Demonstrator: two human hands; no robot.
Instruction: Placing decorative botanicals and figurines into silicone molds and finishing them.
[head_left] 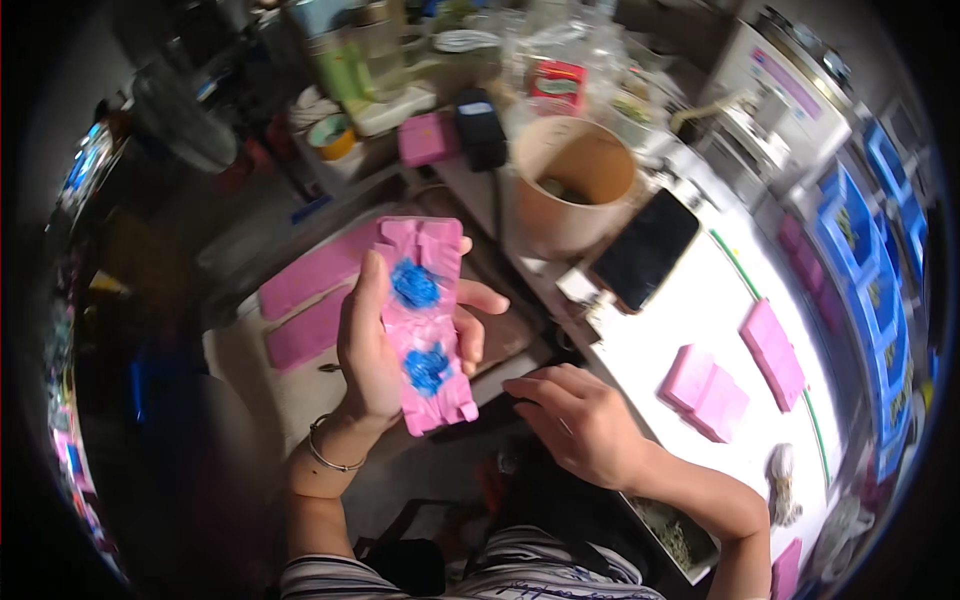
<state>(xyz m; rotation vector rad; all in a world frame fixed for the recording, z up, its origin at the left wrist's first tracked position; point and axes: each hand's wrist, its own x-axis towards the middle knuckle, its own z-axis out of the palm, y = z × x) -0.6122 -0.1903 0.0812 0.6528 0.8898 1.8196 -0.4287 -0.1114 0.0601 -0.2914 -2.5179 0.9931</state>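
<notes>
My left hand (372, 345) grips a long pink rubber mold (420, 322), thumb on its near side and fingers curled round its far edge. Two rough blue patches (415, 284) sit on the mold's face, one above the other, and its edges are notched. Lower and to the right, my right hand (580, 420) hovers by the white tabletop's edge, apart from the mold. Its fingers are curled together, and whatever they may hold is hidden. Beyond the left hand, two flat pink slabs (315, 275) lie side by side on a pale board (235, 350).
On the white table (650, 345) lie a black phone (647, 248), pink blocks (705, 392) and another pink slab (773, 355). A tan round container (535, 225) stands at the back, near a black box (480, 130). Blue bins (850, 235) line the right side. An open drawer (690, 560) shows below my right forearm.
</notes>
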